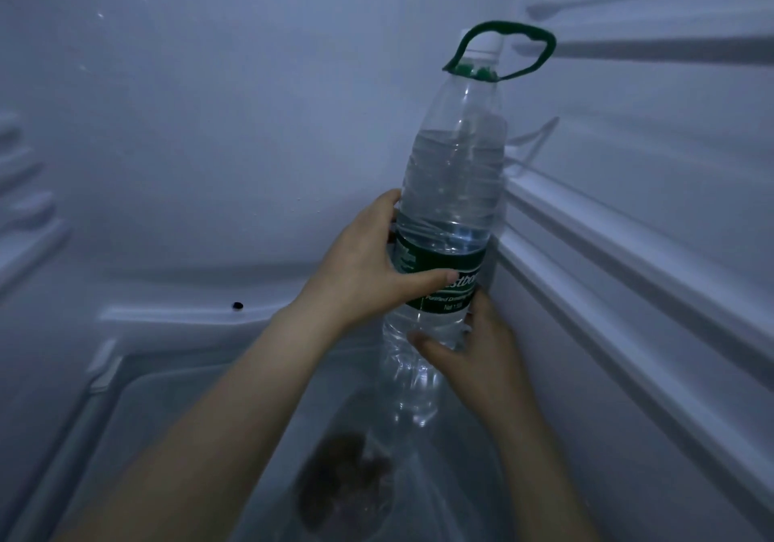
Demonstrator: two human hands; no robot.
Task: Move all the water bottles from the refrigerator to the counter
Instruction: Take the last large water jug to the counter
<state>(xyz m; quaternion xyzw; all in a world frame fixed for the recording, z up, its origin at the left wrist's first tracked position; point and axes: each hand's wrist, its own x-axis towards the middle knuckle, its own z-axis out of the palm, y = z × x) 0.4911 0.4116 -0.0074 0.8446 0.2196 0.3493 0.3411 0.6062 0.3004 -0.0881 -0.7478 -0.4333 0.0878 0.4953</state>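
1. The water bottle (452, 190) is inside the fridge (188, 122), pretty much upright and right next to the ribbed right wall.
2. The person's left hand (360, 269) is wrapped around the green label (439, 286), thumb across the front.
3. The right hand (477, 353) grips the bottle just below the label.
4. There's a green carry loop (502, 49) at the neck, and the white cap (488, 42) is on.
5. The bottle's bottom sits over a clear drawer (167, 416). Can't tell if they touch.
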